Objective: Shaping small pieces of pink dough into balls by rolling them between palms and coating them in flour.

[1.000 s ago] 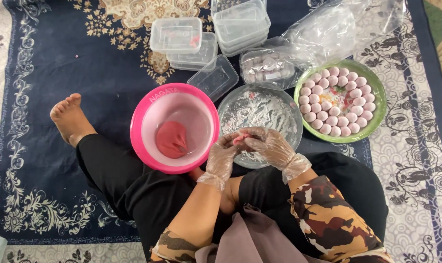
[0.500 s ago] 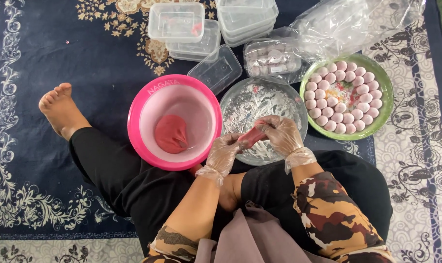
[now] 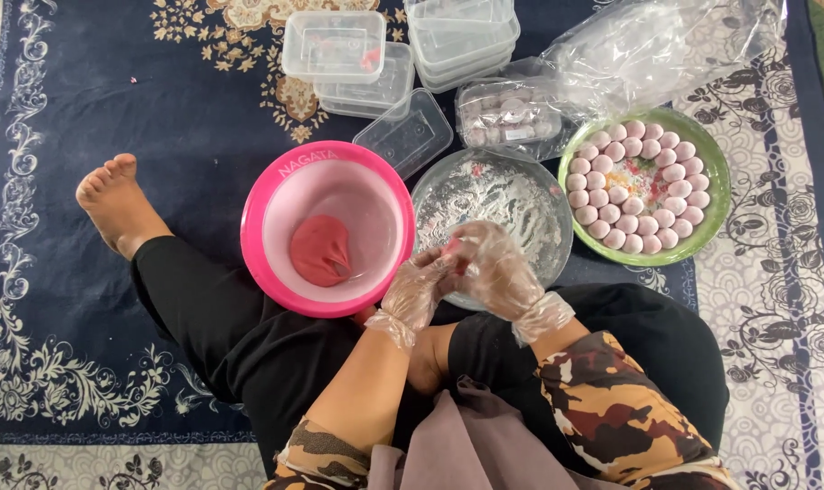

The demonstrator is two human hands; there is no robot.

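Both my hands wear clear plastic gloves. My left hand (image 3: 417, 287) and my right hand (image 3: 494, 266) meet over the near rim of a floured glass bowl (image 3: 521, 195), pressing a small pink piece of dough (image 3: 452, 247) between them. A pink bowl (image 3: 285, 195) to the left holds a lump of red-pink dough (image 3: 319, 250). To the right, a green plate (image 3: 713, 172) carries several pale pink dough balls (image 3: 634, 186) in rings.
Clear plastic boxes (image 3: 335, 45) and stacked ones (image 3: 462, 36) stand at the back, with a lid (image 3: 403, 136), a filled box (image 3: 507, 113) and a crumpled plastic bag (image 3: 666, 45). My bare foot (image 3: 117, 204) rests left on the dark blue patterned rug (image 3: 112, 91).
My hands have stayed together over the glass bowl's near edge, shifting slightly as they work the small dough piece. The bowls and plate have not moved.
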